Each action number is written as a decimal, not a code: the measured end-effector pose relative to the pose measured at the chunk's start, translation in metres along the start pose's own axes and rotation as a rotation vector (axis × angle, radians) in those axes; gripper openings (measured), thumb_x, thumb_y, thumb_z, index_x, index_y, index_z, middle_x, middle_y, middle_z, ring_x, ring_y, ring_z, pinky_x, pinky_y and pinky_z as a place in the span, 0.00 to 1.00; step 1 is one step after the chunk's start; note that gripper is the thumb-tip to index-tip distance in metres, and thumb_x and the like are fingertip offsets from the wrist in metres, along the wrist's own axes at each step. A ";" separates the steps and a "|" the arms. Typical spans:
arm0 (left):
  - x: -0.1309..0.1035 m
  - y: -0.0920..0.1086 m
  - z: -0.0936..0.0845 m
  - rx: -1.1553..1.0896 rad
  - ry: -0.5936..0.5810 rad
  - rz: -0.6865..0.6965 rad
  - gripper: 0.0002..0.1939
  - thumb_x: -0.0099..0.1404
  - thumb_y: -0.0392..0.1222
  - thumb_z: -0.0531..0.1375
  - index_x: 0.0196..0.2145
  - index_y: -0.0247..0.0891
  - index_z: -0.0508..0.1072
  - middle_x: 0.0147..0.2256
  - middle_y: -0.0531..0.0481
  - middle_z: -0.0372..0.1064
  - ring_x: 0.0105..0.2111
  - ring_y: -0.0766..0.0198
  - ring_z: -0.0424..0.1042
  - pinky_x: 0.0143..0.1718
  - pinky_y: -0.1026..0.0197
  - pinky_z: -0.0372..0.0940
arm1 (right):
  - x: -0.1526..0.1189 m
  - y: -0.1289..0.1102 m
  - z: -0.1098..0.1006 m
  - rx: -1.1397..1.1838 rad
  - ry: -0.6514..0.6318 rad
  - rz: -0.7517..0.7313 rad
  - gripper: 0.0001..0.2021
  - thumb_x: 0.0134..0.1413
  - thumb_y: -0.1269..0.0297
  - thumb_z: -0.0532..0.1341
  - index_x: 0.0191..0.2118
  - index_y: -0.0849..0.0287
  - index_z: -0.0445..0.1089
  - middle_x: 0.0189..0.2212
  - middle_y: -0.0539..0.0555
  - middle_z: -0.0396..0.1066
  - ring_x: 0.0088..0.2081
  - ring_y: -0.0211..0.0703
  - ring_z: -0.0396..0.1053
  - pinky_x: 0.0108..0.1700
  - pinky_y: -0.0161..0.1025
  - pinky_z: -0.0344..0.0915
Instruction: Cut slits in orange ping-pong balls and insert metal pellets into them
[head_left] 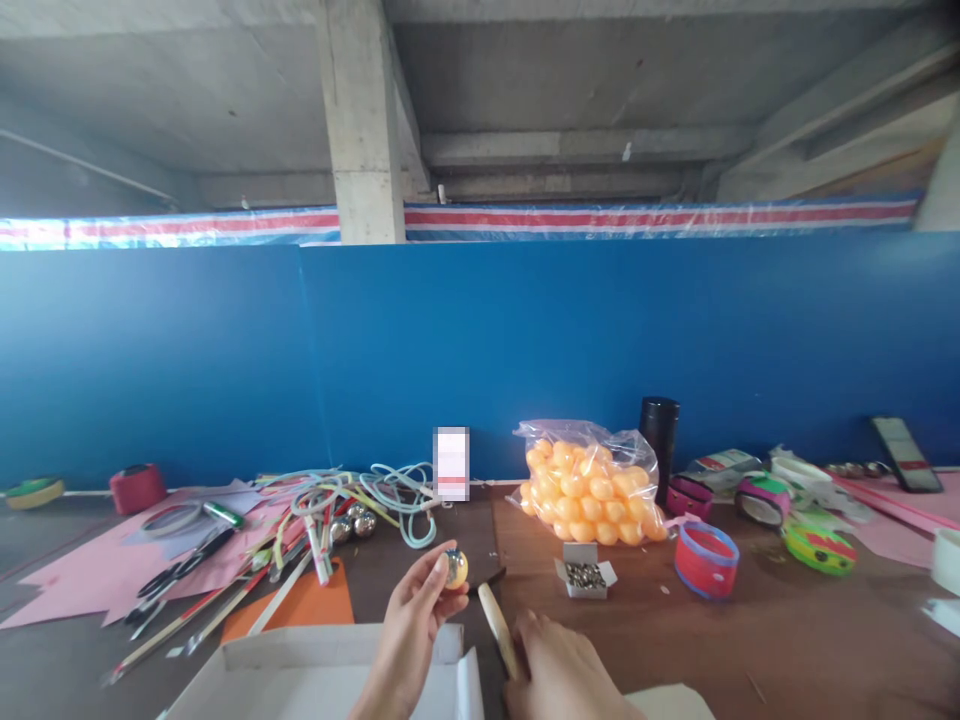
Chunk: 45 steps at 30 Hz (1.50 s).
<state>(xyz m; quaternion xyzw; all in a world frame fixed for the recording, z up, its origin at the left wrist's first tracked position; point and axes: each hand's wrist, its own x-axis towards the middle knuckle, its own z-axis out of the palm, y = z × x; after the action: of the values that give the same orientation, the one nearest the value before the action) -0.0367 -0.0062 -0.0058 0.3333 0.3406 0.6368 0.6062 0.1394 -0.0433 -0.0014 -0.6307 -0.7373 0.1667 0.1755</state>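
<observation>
Left hand (414,600) grasping a small, round, yellow-and-silver ball (454,568) at its fingertips; right hand (562,665) at a pale wooden-handled tool (498,630).
The tool's long axis slants forward and leftward from the right hand, dark end farthest; whether those fingers grip it, I cannot tell. Under the left wrist sits an open white cardboard box (292,680); beyond the right hand, a small white carton (580,552) holds shiny metal pieces (585,576); farther, a clear plastic bag (559,432) holds orange balls (600,488).
</observation>
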 end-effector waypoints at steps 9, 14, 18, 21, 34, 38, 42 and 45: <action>0.004 0.001 -0.001 -0.013 0.074 0.034 0.22 0.50 0.43 0.65 0.43 0.34 0.72 0.31 0.46 0.73 0.27 0.65 0.72 0.29 0.63 0.68 | 0.012 0.004 -0.001 0.524 -0.027 0.039 0.08 0.41 0.71 0.54 0.32 0.58 0.63 0.24 0.51 0.70 0.25 0.41 0.71 0.23 0.31 0.62; 0.007 -0.002 -0.005 0.004 0.169 0.049 0.20 0.48 0.45 0.66 0.39 0.34 0.73 0.30 0.47 0.73 0.26 0.67 0.72 0.29 0.64 0.68 | 0.008 -0.008 -0.007 0.837 -0.016 -0.042 0.04 0.53 0.64 0.52 0.34 0.57 0.56 0.15 0.41 0.58 0.12 0.31 0.57 0.11 0.25 0.52; 0.009 -0.004 -0.006 0.009 0.199 0.056 0.21 0.47 0.46 0.66 0.37 0.32 0.73 0.29 0.47 0.72 0.26 0.65 0.72 0.30 0.63 0.68 | 0.004 -0.009 -0.010 0.844 -0.006 -0.136 0.08 0.56 0.57 0.52 0.35 0.57 0.57 0.15 0.40 0.56 0.12 0.28 0.54 0.11 0.24 0.50; 0.011 -0.006 -0.008 0.015 0.231 0.061 0.22 0.46 0.47 0.67 0.37 0.32 0.73 0.28 0.47 0.71 0.26 0.65 0.72 0.30 0.62 0.68 | 0.002 -0.010 -0.012 0.807 -0.052 -0.174 0.08 0.55 0.58 0.54 0.35 0.57 0.57 0.20 0.43 0.59 0.14 0.29 0.59 0.12 0.25 0.52; 0.015 -0.009 -0.012 -0.002 0.243 0.072 0.21 0.46 0.47 0.67 0.35 0.32 0.72 0.29 0.46 0.72 0.26 0.65 0.72 0.32 0.61 0.68 | 0.000 -0.013 -0.017 0.752 -0.046 -0.188 0.08 0.53 0.58 0.54 0.35 0.57 0.58 0.22 0.44 0.60 0.16 0.31 0.62 0.15 0.26 0.56; 0.015 -0.010 -0.012 -0.001 0.234 0.075 0.22 0.46 0.47 0.67 0.36 0.32 0.73 0.30 0.46 0.72 0.26 0.65 0.72 0.32 0.61 0.68 | 0.000 -0.012 -0.015 0.738 -0.005 -0.191 0.09 0.53 0.58 0.54 0.36 0.57 0.58 0.21 0.44 0.60 0.16 0.31 0.62 0.16 0.27 0.57; 0.015 -0.009 -0.011 -0.004 0.228 0.077 0.21 0.46 0.47 0.67 0.36 0.32 0.73 0.30 0.46 0.72 0.26 0.65 0.72 0.33 0.61 0.68 | 0.001 -0.012 -0.015 0.766 0.000 -0.168 0.09 0.54 0.58 0.53 0.37 0.57 0.57 0.20 0.44 0.59 0.16 0.32 0.62 0.15 0.27 0.56; 0.014 -0.009 -0.011 0.004 0.223 0.073 0.20 0.47 0.46 0.66 0.37 0.32 0.72 0.29 0.47 0.71 0.27 0.66 0.72 0.33 0.62 0.68 | 0.000 -0.012 -0.014 0.753 0.003 -0.208 0.07 0.54 0.60 0.53 0.35 0.57 0.57 0.21 0.44 0.60 0.16 0.31 0.62 0.15 0.27 0.56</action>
<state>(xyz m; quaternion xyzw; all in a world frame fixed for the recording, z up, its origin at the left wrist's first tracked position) -0.0417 0.0080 -0.0186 0.2739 0.3948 0.6908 0.5403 0.1349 -0.0447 0.0163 -0.4444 -0.6840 0.4063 0.4117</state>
